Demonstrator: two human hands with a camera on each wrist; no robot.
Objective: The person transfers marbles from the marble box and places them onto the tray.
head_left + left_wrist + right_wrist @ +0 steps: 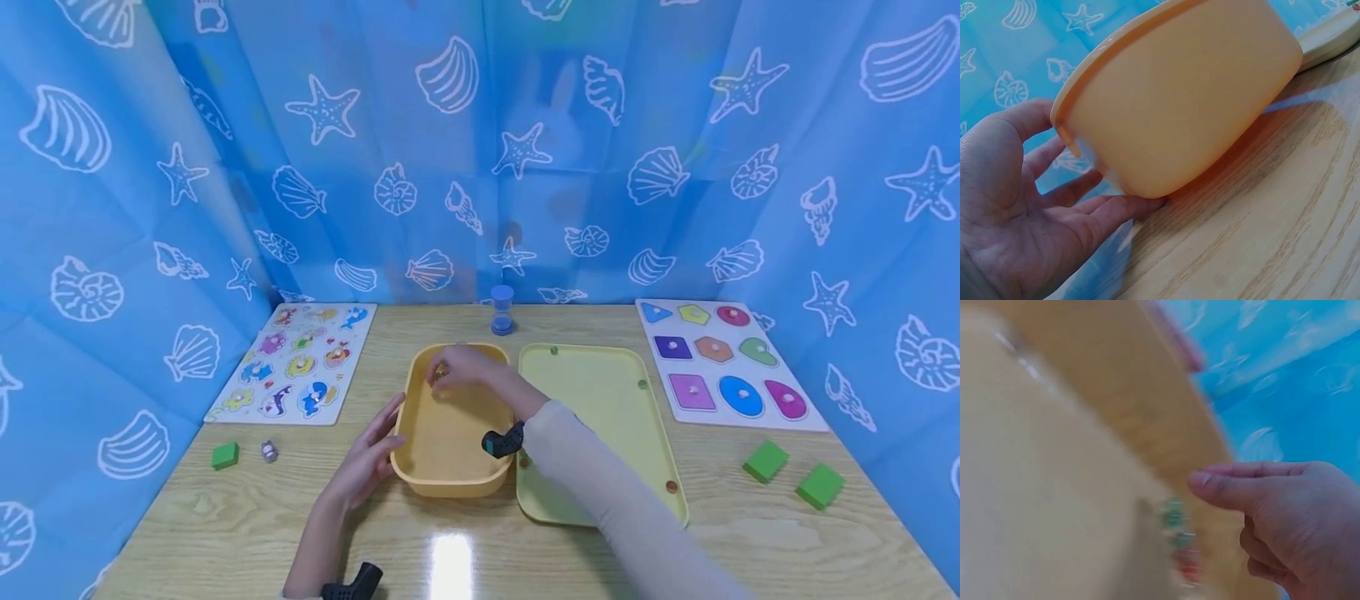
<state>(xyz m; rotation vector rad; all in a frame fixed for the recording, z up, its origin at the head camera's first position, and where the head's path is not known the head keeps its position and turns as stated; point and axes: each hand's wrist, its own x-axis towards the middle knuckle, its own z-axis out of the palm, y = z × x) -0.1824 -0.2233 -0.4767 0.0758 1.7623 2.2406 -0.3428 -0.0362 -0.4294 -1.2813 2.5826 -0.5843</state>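
An orange basin [452, 446] stands on the table in front of the person. The left hand [367, 457] holds its left side at the rim; in the left wrist view the fingers [1079, 187] lie against the outer wall. The right hand [467, 367] is inside the basin near its far left corner. In the right wrist view, its thumb and forefinger [1225, 490] meet at the tips, and no object shows between them. Below them, small green beads [1175, 515] and a red bead [1188, 565] lie blurred along the basin's inner edge.
A pale yellow tray [600, 400] right of the basin has small green and reddish pieces near its edges. Puzzle boards stand at left [292, 367] and right [723, 367]. Green blocks [767, 461], a small figure [269, 451] and a blue hourglass [502, 308] are about.
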